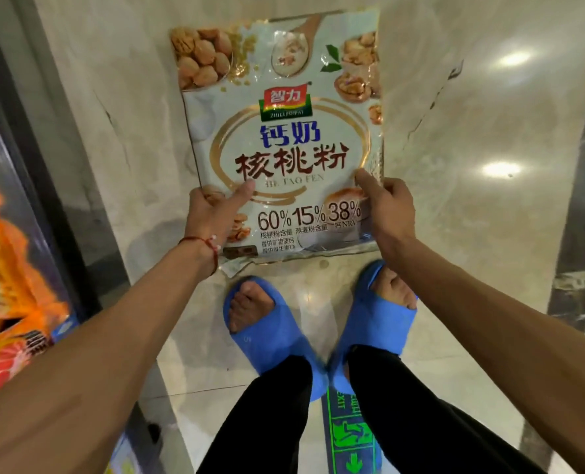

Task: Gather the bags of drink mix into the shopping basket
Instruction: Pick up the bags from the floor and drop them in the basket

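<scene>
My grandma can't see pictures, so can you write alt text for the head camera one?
Two hands hold up a bag of drink mix with walnut pictures: the left hand grips its lower left edge, the right hand its lower right. Below are blue slippers on a shiny floor.

Blue slippers (pixel 284 333) stood on the glossy marble floor (pixel 472 234) near a green exit sticker (pixel 351 436); orange packets (pixel 7 268) were shelved at the left.
</scene>
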Demonstrator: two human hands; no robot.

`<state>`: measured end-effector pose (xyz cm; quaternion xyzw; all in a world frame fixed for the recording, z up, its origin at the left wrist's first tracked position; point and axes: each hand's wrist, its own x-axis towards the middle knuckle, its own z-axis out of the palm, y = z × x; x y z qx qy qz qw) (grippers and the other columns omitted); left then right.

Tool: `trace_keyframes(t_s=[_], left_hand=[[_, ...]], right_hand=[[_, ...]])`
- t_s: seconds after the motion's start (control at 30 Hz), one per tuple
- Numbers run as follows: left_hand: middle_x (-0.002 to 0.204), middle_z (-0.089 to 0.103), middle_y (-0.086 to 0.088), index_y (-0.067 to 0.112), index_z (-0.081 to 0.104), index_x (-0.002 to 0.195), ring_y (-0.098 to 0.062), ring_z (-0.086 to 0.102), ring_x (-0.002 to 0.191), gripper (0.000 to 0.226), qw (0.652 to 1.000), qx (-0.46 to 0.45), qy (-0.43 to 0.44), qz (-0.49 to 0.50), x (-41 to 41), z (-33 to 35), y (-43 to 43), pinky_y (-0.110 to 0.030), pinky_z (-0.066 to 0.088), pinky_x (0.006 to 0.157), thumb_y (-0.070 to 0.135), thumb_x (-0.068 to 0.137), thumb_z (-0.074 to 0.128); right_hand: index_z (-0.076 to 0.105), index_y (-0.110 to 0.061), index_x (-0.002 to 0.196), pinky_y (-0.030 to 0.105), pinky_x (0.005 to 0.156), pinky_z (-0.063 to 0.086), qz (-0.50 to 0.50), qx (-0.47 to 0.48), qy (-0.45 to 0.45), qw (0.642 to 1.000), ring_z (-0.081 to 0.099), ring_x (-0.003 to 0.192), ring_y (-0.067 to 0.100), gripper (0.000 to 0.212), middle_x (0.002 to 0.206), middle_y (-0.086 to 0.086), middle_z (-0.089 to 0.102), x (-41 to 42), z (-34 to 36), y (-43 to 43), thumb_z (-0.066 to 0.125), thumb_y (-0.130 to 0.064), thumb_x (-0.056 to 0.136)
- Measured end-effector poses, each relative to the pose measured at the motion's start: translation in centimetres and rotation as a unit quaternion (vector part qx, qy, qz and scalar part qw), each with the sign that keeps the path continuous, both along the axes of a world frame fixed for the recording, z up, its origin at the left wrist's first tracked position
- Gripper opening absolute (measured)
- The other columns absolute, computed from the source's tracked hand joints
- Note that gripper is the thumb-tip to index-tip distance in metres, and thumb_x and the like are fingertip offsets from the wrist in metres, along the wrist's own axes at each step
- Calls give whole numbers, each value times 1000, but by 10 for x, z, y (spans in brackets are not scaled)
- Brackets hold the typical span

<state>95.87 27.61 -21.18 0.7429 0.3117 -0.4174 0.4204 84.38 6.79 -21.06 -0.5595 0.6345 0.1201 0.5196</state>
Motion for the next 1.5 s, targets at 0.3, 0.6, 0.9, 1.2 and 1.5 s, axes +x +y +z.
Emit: trace_keyframes(t_s=[0.3, 0.6, 0.9, 1.2, 1.5], left_hand=[[79, 55, 0, 22, 32, 81, -10, 59, 62, 50, 999, -3, -17, 33, 0, 7, -7, -18, 47, 41, 24, 83, 82], [97, 78, -8, 8, 67, 108, -30, 75, 93, 43, 994, -43, 28, 100, -5, 11, -1, -48, 63, 75, 21, 73, 89], [106, 74, -16, 14, 57, 93, -32, 73, 95, 32, 991, -28, 69, 115, -41, 160, 19, -42, 63, 67, 11, 78, 85], [87, 71, -4, 16, 55, 79, -15, 68, 74, 29, 995, -24, 47, 84, -64, 370, 51, -17, 52, 47, 14, 79, 85], [70, 69, 5, 12, 54, 85, -3, 70, 61, 31, 986, -98, 18, 137, -76, 519, 71, -17, 51, 46, 11, 77, 85]], right_hand=[[50, -7, 129, 29, 53, 60, -32, 77, 14, 996, 77, 83, 23, 64, 106, 10, 73, 8, 5, -9, 84, -35, 83], [71, -9, 115, 22, 51, 57, -11, 154, -54, 987, 79, 70, 17, 33, 93, 10, 81, 7, 22, -12, 81, -26, 89], [77, -7, 101, 30, 55, 62, -15, 179, -14, 984, 79, 71, 22, 25, 84, 11, 81, -24, 152, 4, 88, -18, 81], [76, -1, 109, 46, 81, 63, 32, 219, -20, 975, 79, 88, 35, 35, 98, 19, 79, -51, 358, 15, 87, -16, 78], [75, -3, 109, 37, 72, 65, 98, 229, -82, 965, 79, 90, 33, 29, 100, 18, 80, -36, 532, 10, 83, -13, 83]])
